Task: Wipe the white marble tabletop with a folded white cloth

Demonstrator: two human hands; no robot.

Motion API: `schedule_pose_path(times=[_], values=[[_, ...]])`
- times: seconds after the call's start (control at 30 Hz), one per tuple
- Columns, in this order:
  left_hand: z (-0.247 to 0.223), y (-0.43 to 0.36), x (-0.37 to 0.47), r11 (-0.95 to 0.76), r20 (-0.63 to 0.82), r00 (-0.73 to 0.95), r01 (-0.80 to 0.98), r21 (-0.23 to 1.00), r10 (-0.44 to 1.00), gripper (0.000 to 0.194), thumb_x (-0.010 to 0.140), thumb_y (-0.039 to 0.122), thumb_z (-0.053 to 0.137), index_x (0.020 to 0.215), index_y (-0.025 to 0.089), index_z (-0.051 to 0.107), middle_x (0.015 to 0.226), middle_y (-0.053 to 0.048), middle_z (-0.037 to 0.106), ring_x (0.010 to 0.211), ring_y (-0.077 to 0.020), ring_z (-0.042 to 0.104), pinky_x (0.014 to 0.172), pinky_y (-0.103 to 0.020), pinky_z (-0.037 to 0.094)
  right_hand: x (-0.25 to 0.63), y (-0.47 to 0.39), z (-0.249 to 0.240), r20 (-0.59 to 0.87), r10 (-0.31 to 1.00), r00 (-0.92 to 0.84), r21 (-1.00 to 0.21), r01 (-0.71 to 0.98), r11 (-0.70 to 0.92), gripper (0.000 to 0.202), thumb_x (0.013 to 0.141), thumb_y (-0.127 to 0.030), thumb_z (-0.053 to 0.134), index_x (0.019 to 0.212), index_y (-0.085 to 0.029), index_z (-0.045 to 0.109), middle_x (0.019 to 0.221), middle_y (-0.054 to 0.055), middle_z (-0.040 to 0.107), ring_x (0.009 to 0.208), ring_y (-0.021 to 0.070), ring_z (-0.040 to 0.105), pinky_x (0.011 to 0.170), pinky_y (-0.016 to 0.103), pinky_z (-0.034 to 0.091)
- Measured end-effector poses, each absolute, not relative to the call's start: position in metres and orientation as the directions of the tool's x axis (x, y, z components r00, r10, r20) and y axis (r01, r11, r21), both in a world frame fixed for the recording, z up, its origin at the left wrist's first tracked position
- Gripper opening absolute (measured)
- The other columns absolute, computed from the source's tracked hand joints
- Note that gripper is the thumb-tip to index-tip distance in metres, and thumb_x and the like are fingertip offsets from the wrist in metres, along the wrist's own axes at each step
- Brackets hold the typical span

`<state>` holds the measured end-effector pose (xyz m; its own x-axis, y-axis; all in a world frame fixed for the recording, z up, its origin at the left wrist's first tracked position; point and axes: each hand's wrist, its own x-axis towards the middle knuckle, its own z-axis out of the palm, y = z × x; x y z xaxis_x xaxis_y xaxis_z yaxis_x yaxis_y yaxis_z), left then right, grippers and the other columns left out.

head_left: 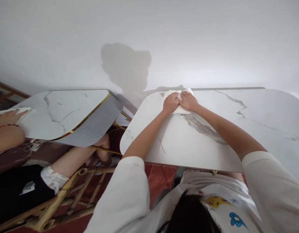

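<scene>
The marble-patterned tabletop (pixel 183 145) spreads nearest, its near side and long right stretch outside the white cloth (pixel 181 111). Work looks under way; which parts are done cannot be told. Farther off, the left hand's fingers bend over the cloth, grip unclear; the right hand's (pixel 189 102) lie extended on it, near the tabletop's far edge.

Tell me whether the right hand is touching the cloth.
Touching: the head view shows the right hand lying palm down on the cloth, which shows beyond the fingertips and below the hand.
</scene>
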<state>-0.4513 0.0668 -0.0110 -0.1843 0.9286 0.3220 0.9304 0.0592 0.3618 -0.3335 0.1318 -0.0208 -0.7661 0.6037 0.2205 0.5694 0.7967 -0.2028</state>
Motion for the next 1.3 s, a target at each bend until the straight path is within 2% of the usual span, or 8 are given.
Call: schedule_pose_path(times=[0.17,0.3,0.4,0.53,0.7,0.9,1.1,1.3], values=[[-0.015,0.111,-0.468,0.032,0.358,-0.178,0.925,0.378,0.917,0.044,0.087,0.017,0.035,0.122,0.015,0.063,0.133,-0.009,0.06,0.121,-0.0231,0.055,0.106,-0.034,0.039,-0.349,0.173,-0.021,0.225,0.618,-0.753,-0.179,0.592,0.786,0.06,0.094,-0.03,0.03,0.14,0.007,0.038,0.149,0.024,0.037,0.14,0.0313,0.03,0.114,0.042,0.02],[-0.018,0.134,-0.478,0.035,0.376,-0.18,0.932,0.362,0.909,0.043,0.088,0.017,0.034,0.12,0.014,0.064,0.128,-0.009,0.063,0.118,-0.0228,0.057,0.105,-0.033,0.039,-0.359,0.191,-0.02,0.257,0.636,-0.728,-0.164,0.615,0.771,0.051,0.094,-0.028,0.033,0.131,0.003,0.049,0.137,0.023,0.052,0.13,0.0308,0.043,0.109,0.042,0.028],[-0.019,0.141,-0.482,0.051,0.378,-0.189,0.936,0.347,0.906,0.042,0.089,0.018,0.035,0.117,0.014,0.065,0.124,-0.01,0.066,0.116,-0.0238,0.058,0.104,-0.034,0.04,-0.362,0.197,-0.021,0.275,0.643,-0.715,-0.171,0.621,0.765,0.046,0.094,-0.027,0.035,0.125,0.0,0.054,0.131,0.022,0.056,0.124,0.0304,0.047,0.107,0.042,0.03],[-0.021,0.143,-0.483,0.031,0.388,-0.162,0.946,0.321,0.907,0.042,0.088,0.017,0.035,0.119,0.014,0.063,0.126,-0.01,0.064,0.119,-0.0231,0.056,0.107,-0.033,0.038,-0.361,0.198,-0.022,0.281,0.642,-0.714,-0.191,0.614,0.766,0.048,0.094,-0.028,0.034,0.128,0.0,0.052,0.136,0.023,0.053,0.127,0.031,0.044,0.108,0.043,0.029],[-0.023,0.136,-0.48,0.003,0.371,-0.132,0.945,0.328,0.919,0.045,0.086,0.015,0.036,0.124,0.012,0.06,0.133,-0.011,0.059,0.126,-0.0222,0.051,0.112,-0.035,0.034,-0.353,0.185,-0.021,0.247,0.649,-0.719,-0.182,0.623,0.76,0.059,0.094,-0.028,0.029,0.141,0.007,0.037,0.149,0.024,0.038,0.139,0.0317,0.03,0.113,0.043,0.021],[-0.02,0.095,-0.464,-0.013,0.354,-0.099,0.953,0.302,0.93,0.047,0.088,0.015,0.033,0.129,0.01,0.056,0.138,-0.011,0.055,0.13,-0.0204,0.048,0.113,-0.034,0.032,-0.339,0.145,-0.021,0.225,0.658,-0.719,-0.201,0.627,0.753,0.062,0.093,-0.029,0.027,0.143,0.008,0.033,0.152,0.024,0.033,0.142,0.0314,0.026,0.115,0.045,0.019],[-0.018,0.028,-0.446,0.001,0.327,-0.083,0.97,0.243,0.941,0.048,0.089,0.015,0.031,0.131,0.006,0.053,0.14,-0.014,0.052,0.133,-0.0222,0.045,0.115,-0.035,0.032,-0.321,0.078,-0.022,0.232,0.655,-0.719,-0.205,0.622,0.756,0.061,0.093,-0.028,0.03,0.143,0.008,0.035,0.151,0.024,0.034,0.142,0.0315,0.028,0.116,0.044,0.019],[-0.016,-0.048,-0.429,0.023,0.3,-0.086,0.978,0.207,0.95,0.05,0.09,0.018,0.029,0.133,0.008,0.051,0.142,-0.013,0.051,0.134,-0.0211,0.044,0.115,-0.037,0.033,-0.3,0.001,-0.019,0.281,0.621,-0.732,-0.206,0.586,0.784,0.061,0.093,-0.029,0.031,0.14,0.01,0.038,0.148,0.026,0.037,0.14,0.0341,0.032,0.116,0.047,0.022]])
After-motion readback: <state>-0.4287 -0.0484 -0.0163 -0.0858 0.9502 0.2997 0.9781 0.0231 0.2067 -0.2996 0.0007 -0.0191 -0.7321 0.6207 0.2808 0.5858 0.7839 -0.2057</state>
